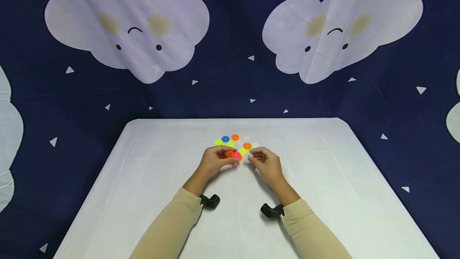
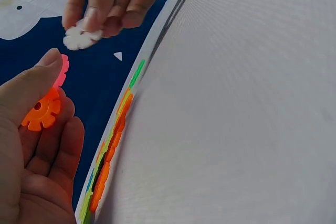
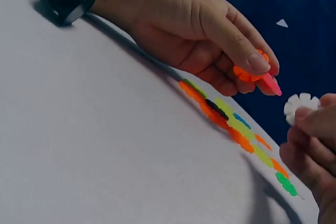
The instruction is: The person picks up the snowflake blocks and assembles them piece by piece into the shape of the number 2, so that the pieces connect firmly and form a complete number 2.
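Note:
My left hand [image 1: 212, 162] pinches an orange notched plastic disc [image 2: 44, 111] between thumb and fingers. A pink notched disc [image 2: 64, 72] sits against the orange one, set at an angle to it, and they look joined. In my right hand [image 1: 267, 166] a white notched disc [image 3: 299, 104] is held by its edge with the thumb and fingertips. The hands face each other above the table, with a small gap between the white disc and the pink one. The thumb covers part of the orange disc.
Several loose notched discs lie just beyond the hands on the white-covered table [image 1: 161, 195], among them a blue disc [image 1: 225, 139], an orange disc [image 1: 235, 137] and a white disc [image 1: 246, 138]. A dark blue cloth [image 1: 230, 87] with clouds hangs behind.

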Action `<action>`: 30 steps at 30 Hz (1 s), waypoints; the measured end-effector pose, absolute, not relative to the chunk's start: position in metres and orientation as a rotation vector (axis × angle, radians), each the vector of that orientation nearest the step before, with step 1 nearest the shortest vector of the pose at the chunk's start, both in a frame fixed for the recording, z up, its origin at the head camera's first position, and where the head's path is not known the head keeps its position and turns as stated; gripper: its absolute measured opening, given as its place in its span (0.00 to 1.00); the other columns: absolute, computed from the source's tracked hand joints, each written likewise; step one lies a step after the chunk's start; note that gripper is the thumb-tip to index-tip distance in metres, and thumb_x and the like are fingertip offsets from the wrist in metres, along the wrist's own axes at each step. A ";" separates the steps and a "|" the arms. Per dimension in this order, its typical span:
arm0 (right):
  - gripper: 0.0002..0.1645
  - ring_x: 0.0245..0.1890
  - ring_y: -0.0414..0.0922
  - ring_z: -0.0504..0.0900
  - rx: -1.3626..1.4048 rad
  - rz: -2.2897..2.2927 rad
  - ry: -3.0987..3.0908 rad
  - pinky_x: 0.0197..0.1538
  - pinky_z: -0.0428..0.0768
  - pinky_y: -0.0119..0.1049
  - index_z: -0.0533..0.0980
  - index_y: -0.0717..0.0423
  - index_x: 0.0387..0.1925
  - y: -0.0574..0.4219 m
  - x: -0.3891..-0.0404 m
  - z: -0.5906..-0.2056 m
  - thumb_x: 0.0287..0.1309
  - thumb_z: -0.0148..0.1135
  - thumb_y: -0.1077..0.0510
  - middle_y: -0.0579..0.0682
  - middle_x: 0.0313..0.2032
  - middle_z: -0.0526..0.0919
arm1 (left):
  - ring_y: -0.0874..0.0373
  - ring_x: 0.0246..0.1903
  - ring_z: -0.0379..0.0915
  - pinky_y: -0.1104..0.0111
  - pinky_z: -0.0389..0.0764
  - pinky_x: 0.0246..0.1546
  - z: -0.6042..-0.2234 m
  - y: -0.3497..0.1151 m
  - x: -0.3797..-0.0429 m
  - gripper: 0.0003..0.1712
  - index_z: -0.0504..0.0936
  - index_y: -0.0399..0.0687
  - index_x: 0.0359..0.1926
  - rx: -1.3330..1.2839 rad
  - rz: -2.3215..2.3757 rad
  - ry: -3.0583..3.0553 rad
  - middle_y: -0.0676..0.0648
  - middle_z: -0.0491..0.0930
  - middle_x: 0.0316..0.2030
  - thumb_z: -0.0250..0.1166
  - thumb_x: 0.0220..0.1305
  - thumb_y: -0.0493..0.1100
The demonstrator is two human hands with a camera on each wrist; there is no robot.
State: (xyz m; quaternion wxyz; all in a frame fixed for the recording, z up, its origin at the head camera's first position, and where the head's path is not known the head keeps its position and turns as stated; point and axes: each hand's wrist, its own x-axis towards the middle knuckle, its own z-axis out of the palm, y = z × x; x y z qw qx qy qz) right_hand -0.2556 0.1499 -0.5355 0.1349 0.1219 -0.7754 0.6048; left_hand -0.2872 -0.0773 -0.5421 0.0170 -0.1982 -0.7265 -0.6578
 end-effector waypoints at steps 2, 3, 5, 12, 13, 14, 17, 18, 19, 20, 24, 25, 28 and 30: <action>0.12 0.35 0.55 0.88 0.351 1.864 -2.191 0.37 0.88 0.35 0.85 0.68 0.44 0.148 -0.255 -0.535 0.58 0.75 0.74 0.59 0.37 0.87 | 0.54 0.34 0.84 0.69 0.86 0.36 -0.542 -0.077 -0.287 0.18 0.91 0.39 0.47 -0.602 -2.041 -2.265 0.46 0.89 0.42 0.83 0.54 0.34; 0.12 0.35 0.58 0.87 0.353 1.900 -2.173 0.37 0.88 0.36 0.84 0.69 0.45 0.148 -0.255 -0.535 0.58 0.75 0.75 0.61 0.37 0.87 | 0.53 0.34 0.84 0.69 0.86 0.36 -0.541 -0.077 -0.287 0.18 0.91 0.38 0.47 -0.605 -2.043 -2.264 0.46 0.88 0.43 0.83 0.54 0.34; 0.13 0.35 0.61 0.87 0.359 1.937 -2.153 0.38 0.88 0.39 0.84 0.70 0.45 0.146 -0.254 -0.536 0.58 0.74 0.75 0.63 0.37 0.86 | 0.53 0.35 0.84 0.69 0.86 0.37 -0.540 -0.077 -0.286 0.18 0.91 0.39 0.48 -0.607 -2.035 -2.268 0.46 0.88 0.43 0.83 0.55 0.35; 0.14 0.37 0.58 0.88 0.353 2.007 -2.086 0.40 0.89 0.42 0.83 0.71 0.47 0.142 -0.253 -0.538 0.58 0.74 0.75 0.65 0.38 0.85 | 0.54 0.36 0.85 0.68 0.87 0.37 -0.539 -0.076 -0.286 0.17 0.90 0.35 0.48 -0.606 -2.118 -2.227 0.44 0.89 0.43 0.82 0.56 0.32; 0.14 0.37 0.56 0.88 0.354 2.017 -2.078 0.41 0.89 0.41 0.83 0.71 0.47 0.141 -0.252 -0.538 0.58 0.74 0.76 0.65 0.38 0.85 | 0.53 0.37 0.86 0.67 0.87 0.38 -0.539 -0.076 -0.286 0.17 0.90 0.34 0.48 -0.606 -2.142 -2.211 0.43 0.89 0.43 0.81 0.56 0.31; 0.14 0.37 0.54 0.88 0.359 2.028 -2.066 0.41 0.89 0.40 0.83 0.71 0.46 0.141 -0.252 -0.538 0.58 0.74 0.76 0.65 0.38 0.85 | 0.53 0.37 0.86 0.67 0.87 0.39 -0.540 -0.076 -0.286 0.17 0.90 0.33 0.48 -0.607 -2.159 -2.198 0.43 0.89 0.43 0.81 0.56 0.31; 0.14 0.37 0.49 0.88 0.384 2.063 -2.020 0.41 0.88 0.39 0.82 0.73 0.46 0.138 -0.252 -0.540 0.58 0.72 0.78 0.66 0.39 0.84 | 0.53 0.38 0.87 0.65 0.88 0.40 -0.540 -0.077 -0.287 0.17 0.89 0.31 0.48 -0.614 -2.201 -2.158 0.41 0.89 0.43 0.80 0.56 0.29; 0.14 0.37 0.48 0.88 0.388 2.070 -2.006 0.41 0.89 0.39 0.82 0.74 0.45 0.137 -0.251 -0.540 0.58 0.72 0.78 0.66 0.39 0.84 | 0.52 0.38 0.87 0.65 0.88 0.39 -0.539 -0.077 -0.286 0.17 0.89 0.31 0.48 -0.617 -2.201 -2.157 0.41 0.89 0.43 0.80 0.57 0.29; 0.13 0.36 0.47 0.88 0.392 2.077 -1.989 0.41 0.88 0.39 0.82 0.74 0.45 0.136 -0.251 -0.540 0.57 0.72 0.79 0.67 0.38 0.85 | 0.52 0.37 0.87 0.65 0.88 0.39 -0.539 -0.077 -0.286 0.17 0.89 0.32 0.48 -0.617 -2.195 -2.165 0.41 0.89 0.43 0.80 0.57 0.30; 0.13 0.36 0.46 0.88 0.394 2.082 -1.973 0.42 0.89 0.39 0.82 0.75 0.44 0.135 -0.251 -0.540 0.57 0.72 0.79 0.67 0.38 0.85 | 0.52 0.36 0.87 0.66 0.88 0.38 -0.538 -0.077 -0.286 0.17 0.89 0.32 0.47 -0.615 -2.181 -2.177 0.42 0.89 0.42 0.81 0.56 0.30; 0.12 0.35 0.46 0.88 0.374 2.072 -1.956 0.41 0.88 0.38 0.82 0.75 0.42 0.132 -0.249 -0.539 0.55 0.72 0.81 0.68 0.37 0.86 | 0.53 0.35 0.86 0.67 0.87 0.36 -0.536 -0.077 -0.286 0.16 0.91 0.35 0.45 -0.579 -2.126 -2.247 0.44 0.89 0.40 0.82 0.56 0.32; 0.12 0.34 0.46 0.88 0.366 2.060 -1.961 0.40 0.88 0.38 0.83 0.75 0.42 0.131 -0.249 -0.539 0.55 0.71 0.81 0.68 0.37 0.86 | 0.53 0.35 0.86 0.67 0.87 0.36 -0.536 -0.077 -0.286 0.16 0.91 0.36 0.45 -0.569 -2.116 -2.262 0.44 0.89 0.40 0.82 0.55 0.32; 0.11 0.33 0.53 0.89 0.365 1.992 -1.990 0.39 0.88 0.37 0.82 0.78 0.40 0.130 -0.249 -0.539 0.54 0.70 0.83 0.70 0.35 0.86 | 0.53 0.35 0.86 0.68 0.87 0.36 -0.536 -0.076 -0.287 0.15 0.92 0.37 0.45 -0.551 -2.083 -2.308 0.45 0.89 0.40 0.83 0.55 0.33; 0.11 0.32 0.60 0.89 0.375 1.953 -1.997 0.38 0.89 0.39 0.82 0.79 0.39 0.129 -0.249 -0.539 0.53 0.69 0.84 0.71 0.34 0.85 | 0.53 0.34 0.85 0.69 0.86 0.34 -0.536 -0.076 -0.287 0.15 0.92 0.38 0.44 -0.552 -2.051 -2.328 0.46 0.90 0.39 0.83 0.55 0.34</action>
